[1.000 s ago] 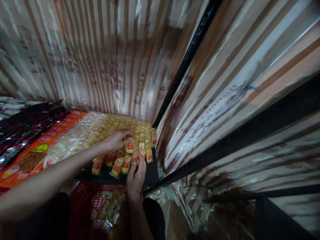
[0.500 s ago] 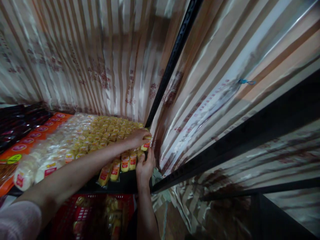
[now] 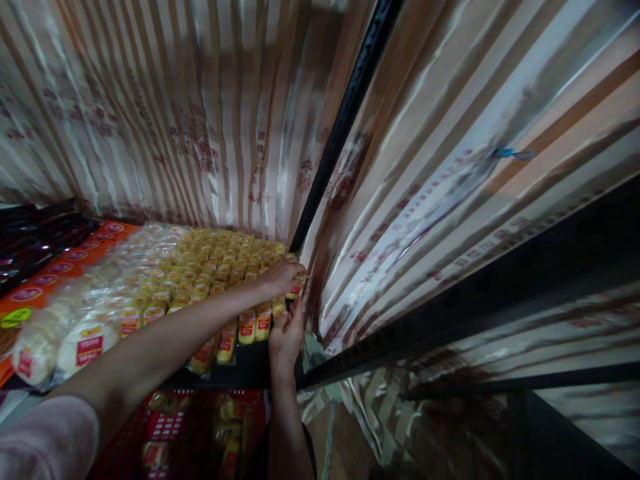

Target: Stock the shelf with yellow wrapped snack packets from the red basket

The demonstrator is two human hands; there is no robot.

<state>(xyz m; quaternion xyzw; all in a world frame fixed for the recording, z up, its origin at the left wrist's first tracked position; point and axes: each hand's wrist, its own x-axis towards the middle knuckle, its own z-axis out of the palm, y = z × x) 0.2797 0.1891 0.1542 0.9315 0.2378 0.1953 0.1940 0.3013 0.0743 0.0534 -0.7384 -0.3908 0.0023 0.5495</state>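
Note:
At the right end of the shelf, my left hand (image 3: 281,277) is closed around the top of a small wrapped yellow cake (image 3: 295,289) with a red label. Just below, my right hand (image 3: 287,340) is turned upward, its curled fingertips against the cake's lower edge. Between the hands, part of the cake is hidden. Dense rows of similar wrapped cakes (image 3: 230,252) fill the shelf behind my left forearm. Several more stand along the front, one wrapped cake (image 3: 247,327) among them, and my forearm covers part of that row.
Clear-wrapped round white cakes (image 3: 87,347) and orange packs (image 3: 60,269) lie to the left. A red basket (image 3: 257,407) holding wrapped items sits below the shelf. A black upright (image 3: 345,127) and striped sheeting (image 3: 225,120) bound the back; a dark beam (image 3: 450,307) runs along the right.
The view has shifted slightly, showing more of the round white cakes. Both hands stay together at the same corner cake, with little visible movement.

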